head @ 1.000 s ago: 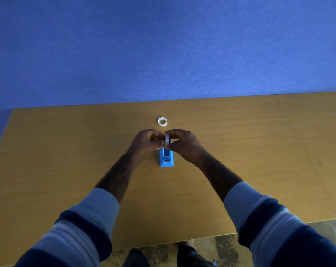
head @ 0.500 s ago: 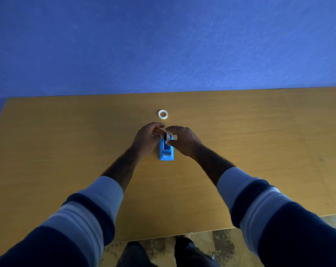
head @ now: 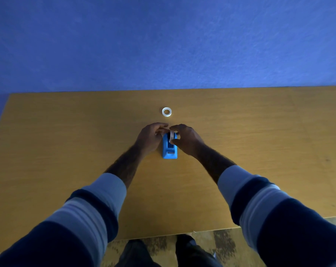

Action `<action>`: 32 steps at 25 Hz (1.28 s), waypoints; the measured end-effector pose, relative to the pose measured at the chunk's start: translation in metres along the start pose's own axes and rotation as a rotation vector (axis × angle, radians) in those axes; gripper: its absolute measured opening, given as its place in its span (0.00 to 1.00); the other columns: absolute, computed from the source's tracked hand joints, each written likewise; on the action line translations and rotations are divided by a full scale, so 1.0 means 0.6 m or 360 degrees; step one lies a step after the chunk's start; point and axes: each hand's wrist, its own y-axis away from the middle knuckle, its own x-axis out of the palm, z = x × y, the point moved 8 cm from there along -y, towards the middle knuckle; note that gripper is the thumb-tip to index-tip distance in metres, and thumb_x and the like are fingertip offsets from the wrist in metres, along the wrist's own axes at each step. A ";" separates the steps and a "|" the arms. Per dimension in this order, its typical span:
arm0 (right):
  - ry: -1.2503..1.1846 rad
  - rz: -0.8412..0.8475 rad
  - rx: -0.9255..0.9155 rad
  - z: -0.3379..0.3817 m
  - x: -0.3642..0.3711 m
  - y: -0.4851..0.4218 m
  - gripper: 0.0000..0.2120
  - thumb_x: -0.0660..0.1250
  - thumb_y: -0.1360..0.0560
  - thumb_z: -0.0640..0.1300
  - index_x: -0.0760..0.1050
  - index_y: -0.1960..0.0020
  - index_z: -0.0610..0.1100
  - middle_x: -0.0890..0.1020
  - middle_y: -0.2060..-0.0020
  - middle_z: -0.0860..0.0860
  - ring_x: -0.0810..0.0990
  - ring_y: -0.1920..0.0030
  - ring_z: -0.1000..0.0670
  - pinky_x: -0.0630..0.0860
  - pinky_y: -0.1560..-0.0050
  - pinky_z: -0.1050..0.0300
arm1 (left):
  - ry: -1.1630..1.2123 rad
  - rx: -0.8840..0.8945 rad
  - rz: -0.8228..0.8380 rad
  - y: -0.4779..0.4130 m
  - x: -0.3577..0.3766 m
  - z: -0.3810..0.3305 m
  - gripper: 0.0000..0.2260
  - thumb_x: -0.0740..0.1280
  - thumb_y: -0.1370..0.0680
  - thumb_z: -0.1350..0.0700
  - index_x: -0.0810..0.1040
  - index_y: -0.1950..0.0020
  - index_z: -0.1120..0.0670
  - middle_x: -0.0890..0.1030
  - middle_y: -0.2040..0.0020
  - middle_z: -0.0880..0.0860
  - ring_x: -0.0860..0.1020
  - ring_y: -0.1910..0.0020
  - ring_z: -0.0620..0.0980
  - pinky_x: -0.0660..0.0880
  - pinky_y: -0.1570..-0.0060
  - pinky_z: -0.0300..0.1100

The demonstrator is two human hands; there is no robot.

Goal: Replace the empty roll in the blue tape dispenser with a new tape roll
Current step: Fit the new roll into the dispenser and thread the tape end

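Observation:
The blue tape dispenser point(head: 170, 150) stands on the wooden table point(head: 67, 143), its cutter end toward me. A pale tape roll point(head: 171, 136) sits on edge in the dispenser's far slot. My left hand point(head: 150, 137) and my right hand point(head: 186, 138) pinch this roll from either side, with the fingertips meeting over it. A small white ring, an empty roll core point(head: 166, 111), lies flat on the table just beyond my hands.
A blue wall point(head: 163, 45) rises behind the table's far edge. The table's near edge crosses the lower frame, with patterned floor point(head: 221, 247) and my legs below it.
Both hands have lowered the tape roll from above the dispenser into its far slot. The camera view has shifted slightly.

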 end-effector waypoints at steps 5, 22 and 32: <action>0.0039 -0.0008 -0.0035 0.005 0.004 -0.001 0.17 0.74 0.26 0.39 0.77 0.38 0.47 0.81 0.42 0.48 0.78 0.49 0.54 0.72 0.59 0.65 | -0.0035 0.0013 0.0002 0.005 0.003 0.011 0.19 0.64 0.19 0.64 0.76 0.28 0.55 0.82 0.34 0.50 0.79 0.35 0.45 0.76 0.34 0.44; 0.0064 0.0033 -0.0065 -0.003 0.014 0.005 0.21 0.71 0.26 0.38 0.76 0.34 0.44 0.77 0.36 0.45 0.78 0.41 0.47 0.78 0.46 0.54 | 0.0223 -0.0069 -0.0017 0.038 0.022 0.064 0.19 0.73 0.23 0.58 0.79 0.32 0.51 0.84 0.39 0.48 0.83 0.42 0.46 0.79 0.46 0.42; 0.0006 -0.0148 -0.0069 -0.003 -0.007 0.011 0.12 0.70 0.25 0.40 0.74 0.42 0.44 0.81 0.45 0.48 0.80 0.48 0.49 0.82 0.51 0.48 | 0.0234 0.0101 -0.0021 0.031 0.027 0.038 0.23 0.75 0.27 0.58 0.78 0.34 0.42 0.81 0.37 0.44 0.81 0.40 0.42 0.78 0.44 0.40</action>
